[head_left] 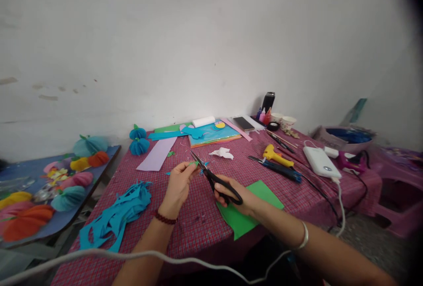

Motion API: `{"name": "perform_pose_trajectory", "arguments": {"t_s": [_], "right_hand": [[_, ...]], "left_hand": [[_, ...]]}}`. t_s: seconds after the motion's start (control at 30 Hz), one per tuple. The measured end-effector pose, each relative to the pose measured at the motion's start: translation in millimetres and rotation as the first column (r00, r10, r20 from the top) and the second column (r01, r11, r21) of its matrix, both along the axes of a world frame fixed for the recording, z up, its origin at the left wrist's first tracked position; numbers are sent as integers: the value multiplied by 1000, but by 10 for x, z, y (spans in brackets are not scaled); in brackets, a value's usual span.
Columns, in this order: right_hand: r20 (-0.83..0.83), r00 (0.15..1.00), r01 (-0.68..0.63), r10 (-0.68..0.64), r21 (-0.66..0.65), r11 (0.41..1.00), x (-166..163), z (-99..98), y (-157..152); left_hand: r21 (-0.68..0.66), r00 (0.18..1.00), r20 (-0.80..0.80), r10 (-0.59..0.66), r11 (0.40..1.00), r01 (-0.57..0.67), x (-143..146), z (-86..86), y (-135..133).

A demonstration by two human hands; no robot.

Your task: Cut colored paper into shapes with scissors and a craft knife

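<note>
My left hand [179, 185] pinches a tiny green paper piece [194, 163] above the checked red tablecloth [194, 220]. My right hand [235, 198] grips black-handled scissors [215, 179], whose blades point up-left and meet the small paper piece. A green paper sheet [261, 206] lies under my right wrist at the table's near edge. A heap of blue paper offcuts [115, 217] lies to the left of my left hand.
At the back lie coloured paper sheets [214, 134], a lilac strip [157, 154], blue paper balls [139, 141], a white roll and a phone. To the right are a yellow glue gun [276, 155], a white power bank [321, 161], cups and bottles. Paper fruits cover a blue board [49, 180] on the left.
</note>
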State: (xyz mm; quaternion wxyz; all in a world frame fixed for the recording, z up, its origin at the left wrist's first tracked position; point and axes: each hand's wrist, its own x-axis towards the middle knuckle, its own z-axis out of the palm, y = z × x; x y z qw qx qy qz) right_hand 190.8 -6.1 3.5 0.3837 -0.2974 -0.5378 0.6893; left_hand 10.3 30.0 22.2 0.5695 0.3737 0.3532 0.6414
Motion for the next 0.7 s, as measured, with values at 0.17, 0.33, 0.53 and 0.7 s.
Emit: {"name": "perform_pose_trajectory", "arguments": {"t_s": [0.17, 0.33, 0.53, 0.7], "right_hand": [[-18, 1000, 16, -16, -11, 1000, -4, -4, -28], [-14, 999, 28, -29, -40, 999, -10, 27, -45], [-26, 999, 30, -31, -41, 999, -22, 15, -55], [41, 997, 70, -68, -34, 997, 19, 46, -22]], "left_hand": [[1, 1000, -6, 8, 1000, -8, 7, 0, -2], [0, 1000, -16, 11, 1000, -11, 10, -5, 1], [-4, 999, -31, 19, 1000, -19, 16, -18, 7], [-13, 999, -44, 6, 1000, -7, 3, -39, 29]]}}
